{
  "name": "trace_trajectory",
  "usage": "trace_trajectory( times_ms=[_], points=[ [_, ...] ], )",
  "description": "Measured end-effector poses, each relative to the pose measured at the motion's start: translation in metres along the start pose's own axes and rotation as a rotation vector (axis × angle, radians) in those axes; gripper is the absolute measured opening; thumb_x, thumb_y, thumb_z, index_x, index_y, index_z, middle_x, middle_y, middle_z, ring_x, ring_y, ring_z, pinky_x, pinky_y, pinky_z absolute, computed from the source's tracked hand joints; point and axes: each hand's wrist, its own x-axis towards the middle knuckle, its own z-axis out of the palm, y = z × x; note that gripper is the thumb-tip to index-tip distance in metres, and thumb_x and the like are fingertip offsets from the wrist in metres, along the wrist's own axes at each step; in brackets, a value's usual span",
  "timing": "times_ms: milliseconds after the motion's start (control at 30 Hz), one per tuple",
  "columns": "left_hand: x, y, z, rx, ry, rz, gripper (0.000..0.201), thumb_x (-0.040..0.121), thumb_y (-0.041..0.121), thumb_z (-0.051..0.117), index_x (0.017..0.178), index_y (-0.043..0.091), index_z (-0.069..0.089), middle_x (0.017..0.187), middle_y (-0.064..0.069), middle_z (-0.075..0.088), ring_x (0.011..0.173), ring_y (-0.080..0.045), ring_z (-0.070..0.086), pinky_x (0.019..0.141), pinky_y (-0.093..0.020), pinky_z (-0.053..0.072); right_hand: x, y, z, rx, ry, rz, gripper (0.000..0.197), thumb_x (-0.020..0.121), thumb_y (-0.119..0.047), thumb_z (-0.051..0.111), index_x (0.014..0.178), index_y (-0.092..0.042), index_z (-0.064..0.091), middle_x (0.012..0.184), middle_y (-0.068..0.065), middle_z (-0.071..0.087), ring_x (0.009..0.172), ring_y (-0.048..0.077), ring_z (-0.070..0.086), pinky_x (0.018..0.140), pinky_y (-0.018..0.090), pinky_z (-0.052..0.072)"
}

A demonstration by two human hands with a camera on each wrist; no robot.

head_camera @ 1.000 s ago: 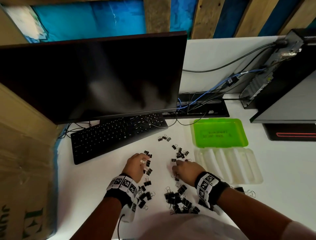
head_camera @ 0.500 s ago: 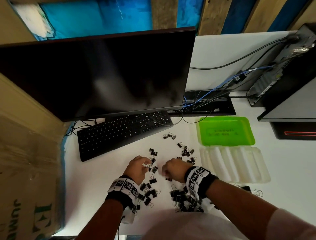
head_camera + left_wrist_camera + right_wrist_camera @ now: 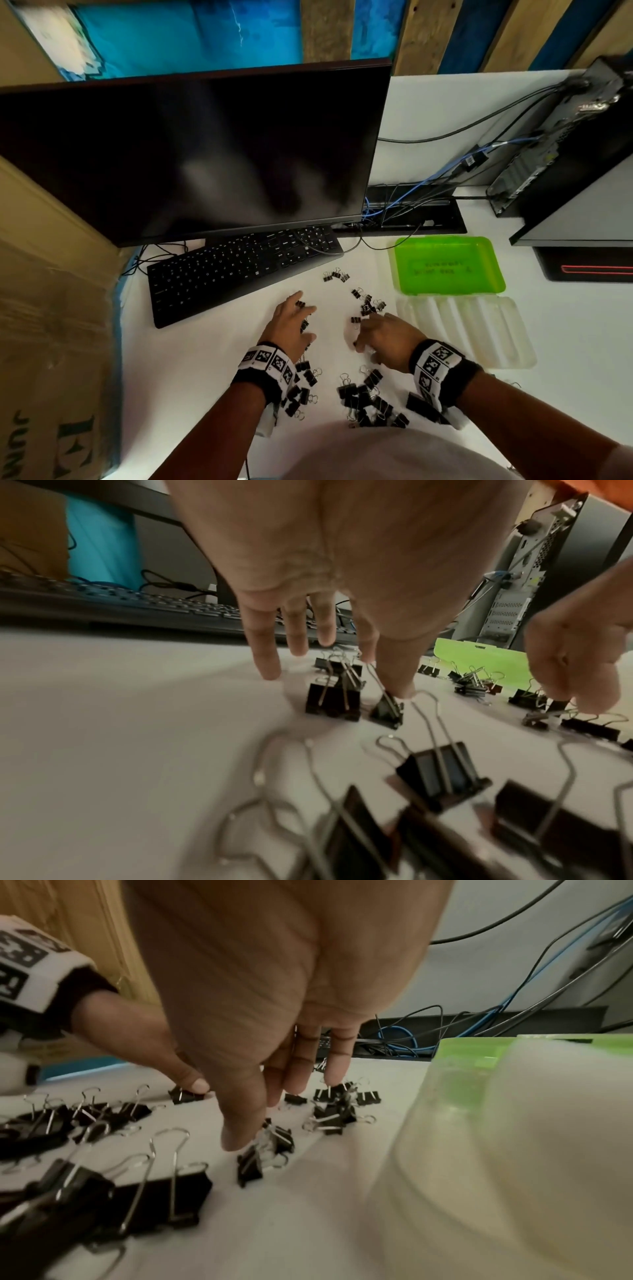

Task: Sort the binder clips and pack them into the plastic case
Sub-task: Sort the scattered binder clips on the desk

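Head view: black metal binder clips w/ silver wire handles (image 3: pixel 368 399) lie scattered over the white desk (image 3: pixel 212 359), bigger ones near the body, small ones (image 3: pixel 368 305) farther out by the case. The plastic case (image 3: pixel 466 330), clear ribbed tray w/ a green lid flipped back, sits open to the right; no clips in it that I can see. Left hand (image 3: pixel 291 325) lies spread over a few small clips, fingers straight, gripping nothing. Right hand (image 3: pixel 383 337) hovers palm-down over clips near the tray, fingers loosely bent; a grip can't be told from here.

Left wrist view: left fingers (image 3: pixel 265 656) point down at the desk, thumb tip touching a small clip (image 3: pixel 385 710), nothing pinched. Large clips sit blurred in the foreground.

Right wrist view: right fingers (image 3: pixel 240 1123) hang relaxed, thumb tip just at a small clip (image 3: pixel 265 1148), not closed round it. Tray wall (image 3: pixel 496 1123) close by on the right.

Handling, my guess: clips are light, stiff, hard, not fragile; painted bodies are a bit slick & wire handles flop and tangle w/ neighbours. Best to pinch each across the black body, or rake several together w/ flat fingers, sorting by size first.
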Motion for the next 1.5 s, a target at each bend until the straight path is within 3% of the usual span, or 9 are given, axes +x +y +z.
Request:
trace_trajectory(
  times_ms=[133,300,500,700,867,967,1133,1267,1500],
  points=[
    [0.004,-0.007,0.001,0.002,0.023,0.014,0.033,0.085,0.019,0.063,0.118,0.024,0.058,0.139,0.011,0.037,0.126,-0.011,0.034,0.107,-0.026,0.033,-0.003,0.005,0.007,-0.063,0.030,0.023,0.029,0.086,-0.013,0.053,0.112,-0.025,0.062,0.118,-0.001,0.056,0.116,0.021,0.045,0.089,0.033,0.036],
    [-0.007,-0.019,0.004,0.032,0.065,0.041,0.028,0.088,0.017,0.060,0.116,0.016,0.059,0.134,0.012,0.036,0.115,-0.009,0.043,0.101,-0.025,0.041,0.003,0.010,-0.007,-0.011,0.167,0.132,0.018,0.087,-0.021,0.053,0.099,-0.026,0.065,0.108,-0.003,0.059,0.108,0.020,0.050,0.083,0.032,0.038],
    [-0.024,-0.033,0.008,0.044,0.038,0.082,0.030,0.090,0.016,0.058,0.120,0.013,0.057,0.135,0.010,0.036,0.117,-0.008,0.043,0.103,-0.029,0.041,0.013,0.022,-0.030,0.186,0.225,0.369,0.044,0.079,0.003,0.054,0.113,-0.023,0.060,0.113,0.000,0.051,0.109,0.021,0.050,0.087,0.034,0.049],
    [-0.028,-0.034,0.000,0.050,0.052,0.043,0.034,0.088,0.027,0.061,0.120,0.023,0.055,0.138,0.015,0.025,0.116,-0.006,0.043,0.098,-0.028,0.045,0.006,0.018,-0.029,0.269,0.076,0.401,0.032,0.081,0.001,0.058,0.109,-0.014,0.056,0.114,0.006,0.049,0.093,0.026,0.060,0.077,0.033,0.051],
    [-0.021,-0.026,-0.002,0.072,0.061,0.000,0.018,0.089,0.035,0.057,0.095,0.019,0.065,0.134,0.015,0.030,0.113,-0.006,0.044,0.092,-0.030,0.047,0.000,0.002,-0.009,0.197,-0.225,0.379,0.035,0.079,-0.018,0.071,0.108,-0.009,0.053,0.116,0.013,0.055,0.102,0.031,0.059,0.081,0.034,0.047],
    [-0.013,-0.021,-0.005,0.044,0.040,-0.037,0.020,0.092,0.030,0.054,0.084,0.015,0.064,0.121,0.012,0.040,0.106,-0.006,0.049,0.090,-0.024,0.044,0.004,-0.003,-0.006,0.275,-0.161,0.351,0.025,0.084,-0.005,0.058,0.108,-0.007,0.056,0.118,0.015,0.056,0.103,0.031,0.059,0.083,0.033,0.046],
    [0.006,-0.013,-0.007,-0.008,0.053,-0.035,0.014,0.091,0.008,0.050,0.093,0.010,0.064,0.108,0.003,0.051,0.093,-0.015,0.059,0.090,-0.026,0.048,0.007,0.008,-0.016,0.385,0.029,0.247,0.042,0.075,0.011,0.044,0.095,-0.020,0.065,0.094,0.003,0.062,0.088,0.022,0.060,0.076,0.030,0.050],
    [0.023,0.003,-0.004,-0.048,0.024,0.044,0.025,0.087,-0.003,0.049,0.098,0.012,0.066,0.105,-0.002,0.056,0.088,-0.018,0.060,0.089,-0.032,0.049,0.002,0.024,-0.035,0.364,0.201,0.404,0.043,0.076,0.011,0.050,0.108,-0.016,0.058,0.112,0.006,0.052,0.091,0.027,0.061,0.079,0.036,0.052],
    [0.058,0.052,0.001,-0.048,-0.028,0.219,0.058,0.081,-0.013,0.047,0.125,0.025,0.051,0.131,0.009,0.041,0.118,-0.008,0.041,0.105,-0.018,0.032,0.009,0.016,-0.017,0.338,-0.026,0.468,0.089,0.068,-0.003,0.078,0.139,-0.008,0.025,0.134,0.015,0.031,0.105,0.040,0.058,0.088,0.045,0.051]
  ],
)
